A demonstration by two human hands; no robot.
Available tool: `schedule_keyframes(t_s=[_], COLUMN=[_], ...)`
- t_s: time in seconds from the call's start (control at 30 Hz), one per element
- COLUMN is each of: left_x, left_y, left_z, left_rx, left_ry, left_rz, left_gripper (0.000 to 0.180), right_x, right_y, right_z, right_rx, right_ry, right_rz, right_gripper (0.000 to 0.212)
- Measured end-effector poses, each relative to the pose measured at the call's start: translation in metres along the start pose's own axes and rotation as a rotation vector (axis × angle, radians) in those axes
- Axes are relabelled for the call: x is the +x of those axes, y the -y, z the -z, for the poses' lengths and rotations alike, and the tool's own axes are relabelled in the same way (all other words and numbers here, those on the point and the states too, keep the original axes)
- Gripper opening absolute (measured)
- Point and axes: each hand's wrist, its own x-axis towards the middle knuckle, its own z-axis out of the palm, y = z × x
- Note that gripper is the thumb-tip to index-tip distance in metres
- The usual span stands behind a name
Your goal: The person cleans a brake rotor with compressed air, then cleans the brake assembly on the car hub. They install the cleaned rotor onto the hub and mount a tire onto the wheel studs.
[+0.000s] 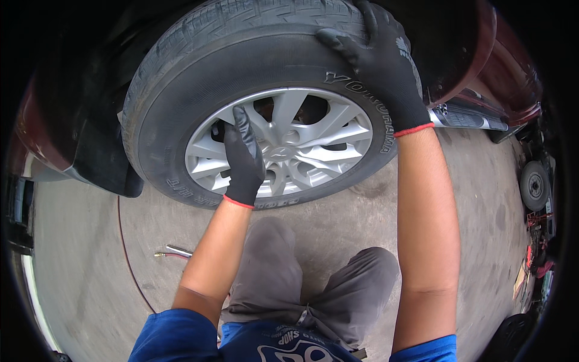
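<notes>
Under the dark red car body, a car wheel fills the upper middle of the head view, black tyre around a silver multi-spoke alloy rim, sitting in the wheel arch just above the concrete floor. Both hands wear black gloves with red cuffs. Left hand is on the left part of the rim, fingers reaching up along a spoke and curled into a gap between spokes, gripping the rim. Right hand lies spread wide and flat on the upper right of the tyre, palm on the sidewall, fingers over the tread edge, pressing not clasping. Both bare forearms come up from the lower edge; blue shirt sleeves at the bottom corners. Person's knees in grey trousers are bent low in front of the wheel, between the two arms. Black mud flap hangs left of the tyre, close beside it. On the floor to the lower left, a thin red hose curves past, with a metal fitting at one end, well apart from both hands. Chrome side step runs off right of the wheel under the car body. Another small wheel stands at the far right edge, away from the work
</notes>
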Motion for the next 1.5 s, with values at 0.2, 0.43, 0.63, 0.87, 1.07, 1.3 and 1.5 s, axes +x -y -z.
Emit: schedule_keyframes(t_s=[0.2,0.43,0.63,0.87,1.07,1.3,1.5], left_x=[0.013,0.011,0.006,0.004,0.001,0.004,0.012], left_y=[0.003,0.008,0.002,-0.005,-0.028,-0.009,0.005], left_z=[0.003,-0.007,-0.013,-0.021,-0.008,-0.004,-0.01], left_rx=[-0.111,-0.041,-0.032,-0.089,0.032,0.055,-0.02], left_ry=[0.057,-0.044,-0.055,-0.065,0.094,0.015,-0.158], left_rz=[0.104,-0.015,0.019,0.046,0.21,0.181,0.063], left_gripper=[0.066,0.071,0.068,0.069,0.071,0.071,0.069], right_x=[-0.013,-0.22,-0.443,-0.464,-0.46,-0.48,-0.477], right_y=[-0.014,-0.065,-0.134,-0.136,-0.117,-0.099,-0.078], right_z=[-0.023,-0.08,-0.203,-0.257,-0.26,-0.271,-0.272], right_rx=[0.043,0.055,1.25,1.551,1.601,1.656,1.635], right_ry=[-0.14,-0.555,-0.613,-0.694,-0.73,-0.719,-0.538], right_rz=[-0.067,-0.632,-2.036,-1.66,-1.699,-1.846,-1.711], right_gripper=[0.098,0.063,0.075,0.08,0.081,0.079,0.079])
